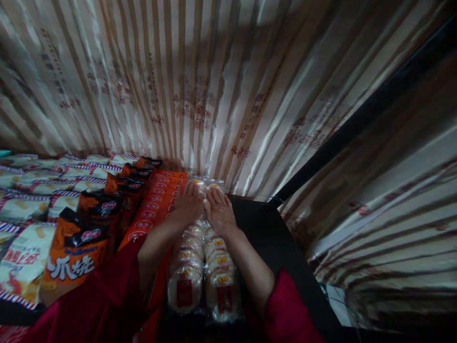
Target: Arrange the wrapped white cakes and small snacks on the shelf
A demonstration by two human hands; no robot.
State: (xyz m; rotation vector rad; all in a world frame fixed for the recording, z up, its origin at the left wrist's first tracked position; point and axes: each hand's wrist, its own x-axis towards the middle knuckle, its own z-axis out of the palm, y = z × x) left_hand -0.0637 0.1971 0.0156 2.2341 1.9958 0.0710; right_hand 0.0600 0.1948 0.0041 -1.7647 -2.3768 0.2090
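Two rows of clear-wrapped round flat packs lie side by side on a dark surface, a left row [184, 286] and a right row [223, 290]. My left hand [189, 205] rests palm down on the far end of the left row, fingers extended. On the far part of the right row lies my right hand [219, 209], flat with its fingers spread. Neither hand grips anything. Orange packets [152, 205] with round labels overlap in a line just left of the packs, beside my left hand.
Orange-and-black snack bags [76, 257] and white bags with striped edges [26, 259] stand in rows at the left. Behind everything hangs a pleated, printed curtain [200, 95]. A dark bar [342, 128] slants down to the black table's [271, 228] back right corner.
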